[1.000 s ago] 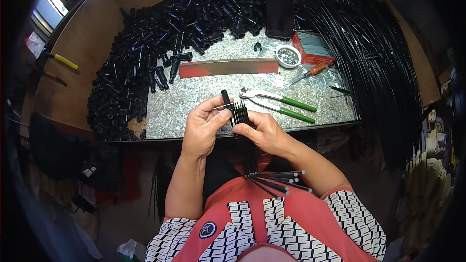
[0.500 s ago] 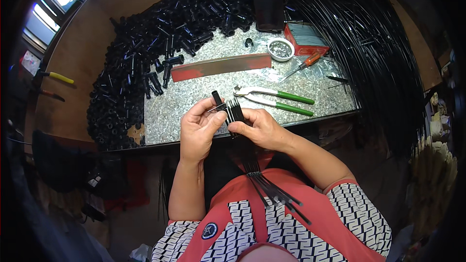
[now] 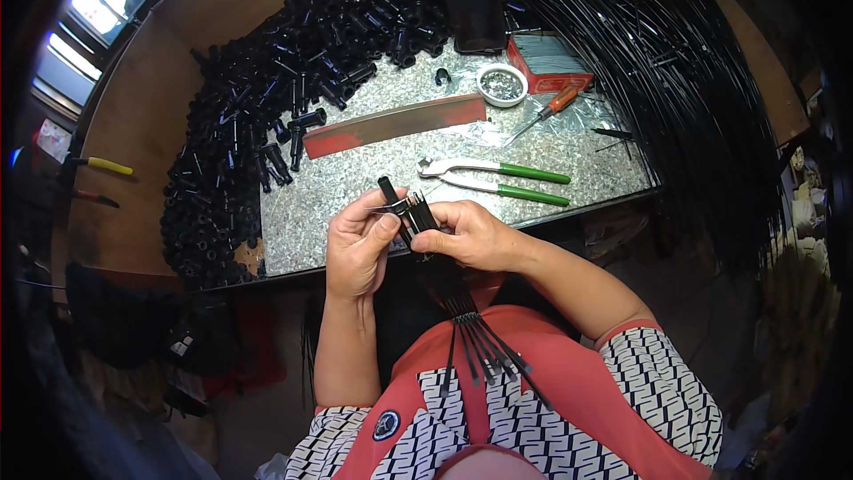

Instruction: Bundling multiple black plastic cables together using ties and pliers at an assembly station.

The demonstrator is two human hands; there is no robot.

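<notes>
My left hand (image 3: 354, 251) pinches a black plastic tube with a collar (image 3: 386, 187), like an umbrella runner, tilted in front of the bench edge. A thin wire sticks out to the left by the thumb. My right hand (image 3: 480, 236) grips a bundle of slim black ribs (image 3: 420, 213), like umbrella ribs, its thumb lying across them. Their upper ends meet the tube's collar; whether they are hooked on is too small to tell. Further down, the ribs fan out over my red apron (image 3: 551, 338).
Green-handled pincers (image 3: 533, 173) lie nearest on the speckled bench top (image 3: 346, 204). Beyond are a red strip (image 3: 391, 126), white bowl of small metal bits (image 3: 502, 68), orange screwdriver (image 3: 560, 100), red box (image 3: 538, 80) and phone (image 3: 471, 4). Piled tubes (image 3: 231, 133) flank the left, ribs (image 3: 684, 98) the right.
The tube and rib ends have come closer together, and the tube has shifted slightly down and left. The ribs' lower ends have swung left on the apron. The view has turned slightly.
</notes>
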